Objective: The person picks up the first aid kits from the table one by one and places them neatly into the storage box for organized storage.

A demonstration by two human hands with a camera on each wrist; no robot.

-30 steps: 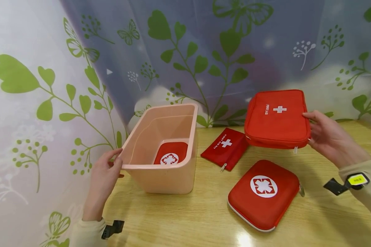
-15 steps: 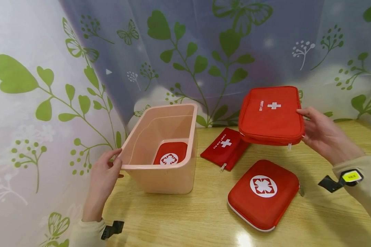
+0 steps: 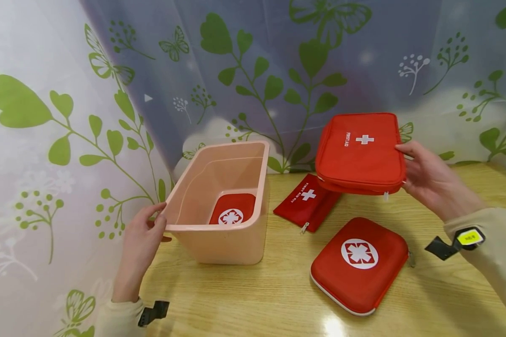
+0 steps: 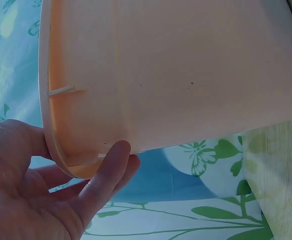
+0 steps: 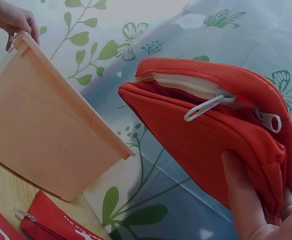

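Observation:
My left hand (image 3: 141,245) grips the near left corner of a peach plastic bin (image 3: 236,244); the left wrist view shows its fingers (image 4: 108,172) curled around the rim. Inside the bin lies a red case (image 3: 240,203) with a white emblem. At the right, my right hand (image 3: 432,180) pinches the edge of a red first aid bag (image 3: 358,159), held above the table. Its zipper (image 5: 206,106) runs along the side, with two pulls showing. Below the bag lies a flat red first aid kit pouch (image 3: 297,203), its right part covered from view.
A hard red case (image 3: 362,267) with a white round emblem lies on the wooden table (image 3: 244,299), nearer than the pouch. A curtain printed with green leaves and butterflies (image 3: 244,89) hangs behind the table and along the left side.
My right hand has carried the first aid bag to the left and slightly up, over the pouch. The left hand and the bin have stayed in place.

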